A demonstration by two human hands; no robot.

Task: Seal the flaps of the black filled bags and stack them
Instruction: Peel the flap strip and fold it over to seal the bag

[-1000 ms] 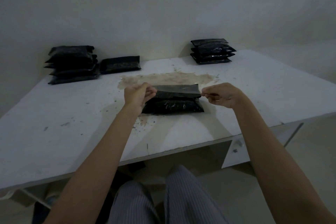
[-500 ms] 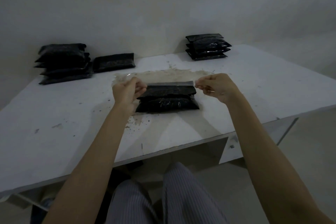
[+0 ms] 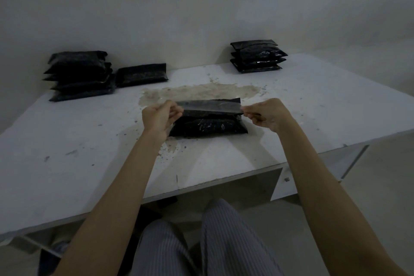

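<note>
A black filled bag (image 3: pixel 209 126) lies in the middle of the white table (image 3: pixel 324 101). Its flap (image 3: pixel 209 106) is stretched flat above the bag's far edge, shiny side up. My left hand (image 3: pixel 160 116) pinches the flap's left end and my right hand (image 3: pixel 267 114) pinches its right end. A stack of several black bags (image 3: pixel 257 56) stands at the back right. A taller stack (image 3: pixel 78 76) stands at the back left, with a single bag (image 3: pixel 142 74) lying beside it.
A brownish stain (image 3: pixel 201 91) with scattered crumbs spreads behind the bag. A wall rises right behind the table. The table's front edge (image 3: pixel 201 188) runs above my striped trouser legs (image 3: pixel 201 244).
Both hands have lifted the flap and pulled it taut, so its glossy side now faces up. The bag's body stays in place; the camera has shifted slightly.
</note>
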